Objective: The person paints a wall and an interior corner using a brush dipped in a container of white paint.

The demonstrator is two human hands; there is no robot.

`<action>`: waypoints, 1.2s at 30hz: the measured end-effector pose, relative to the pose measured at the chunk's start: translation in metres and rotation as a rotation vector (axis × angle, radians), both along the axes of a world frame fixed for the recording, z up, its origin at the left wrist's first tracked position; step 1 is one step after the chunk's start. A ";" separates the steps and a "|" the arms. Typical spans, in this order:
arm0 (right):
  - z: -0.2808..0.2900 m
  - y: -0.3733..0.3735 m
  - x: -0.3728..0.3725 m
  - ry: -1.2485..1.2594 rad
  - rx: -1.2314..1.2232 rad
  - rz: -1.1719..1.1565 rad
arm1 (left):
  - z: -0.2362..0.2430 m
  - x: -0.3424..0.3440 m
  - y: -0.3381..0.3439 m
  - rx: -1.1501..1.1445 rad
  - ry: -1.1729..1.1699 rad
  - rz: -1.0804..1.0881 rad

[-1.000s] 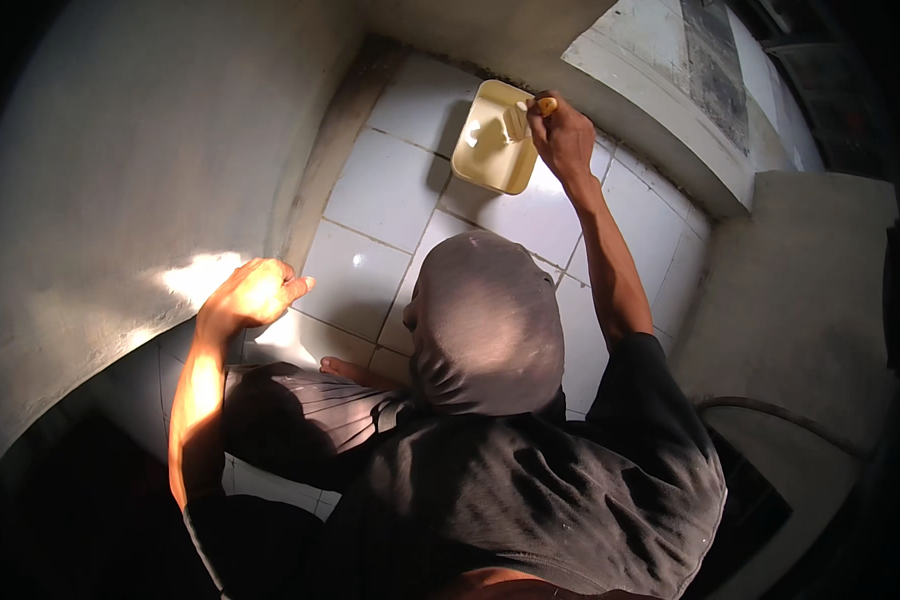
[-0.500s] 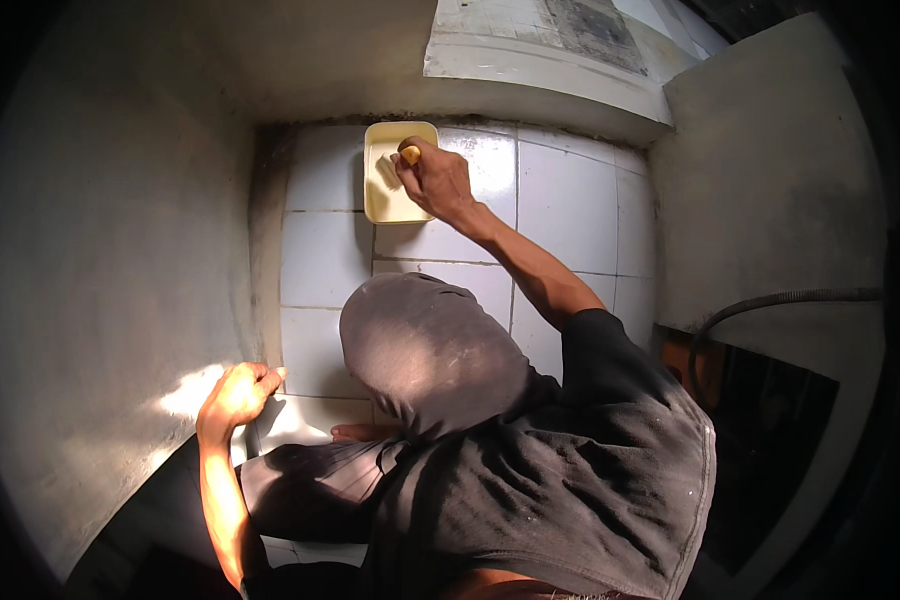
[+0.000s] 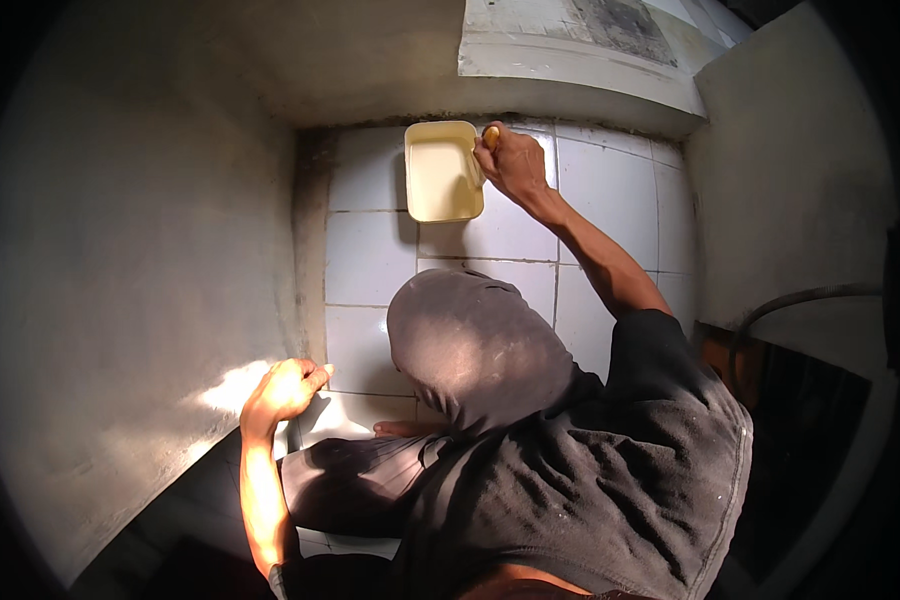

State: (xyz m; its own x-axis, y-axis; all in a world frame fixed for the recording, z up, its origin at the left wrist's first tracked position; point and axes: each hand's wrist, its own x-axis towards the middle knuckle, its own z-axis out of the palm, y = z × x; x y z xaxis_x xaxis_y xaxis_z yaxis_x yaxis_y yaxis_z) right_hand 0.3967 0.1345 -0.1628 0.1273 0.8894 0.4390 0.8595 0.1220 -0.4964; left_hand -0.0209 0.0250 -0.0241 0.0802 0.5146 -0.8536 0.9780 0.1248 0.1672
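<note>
- Shifted rightward since the earlier frame: my right arm (image 3: 615, 265), from over the tray (image 3: 445, 128) to its right rim.
- Tray lies on white tiles (image 3: 372, 262), its long side pointing away from me.
- Right hand (image 3: 518, 167) clasps the brush (image 3: 491, 137).
- Left hand (image 3: 282, 390) curls by the wall (image 3: 140, 300); whether it holds anything, I can't tell.
- Brush slants steeply, yellow butt up above my fist, pale head down left of it.

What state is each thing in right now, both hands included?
Tub: upright on the floor, uncovered, pale inside.
Brush: gripped, at the tub's right rim; bristles mostly hidden.
Right hand: closed around the brush handle.
Left hand: fingers curled, beside the wall; palm hidden.
Hose: bent in an arc.
</note>
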 end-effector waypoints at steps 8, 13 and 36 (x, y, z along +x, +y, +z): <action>0.007 -0.016 -0.046 0.093 0.002 0.130 | -0.005 -0.004 -0.002 0.006 -0.045 0.007; 0.000 -0.015 -0.069 0.493 -0.115 0.032 | 0.002 -0.005 -0.004 0.020 -0.055 -0.001; 0.033 0.065 -0.106 1.500 -0.027 0.054 | 0.007 -0.004 -0.011 0.036 -0.055 0.036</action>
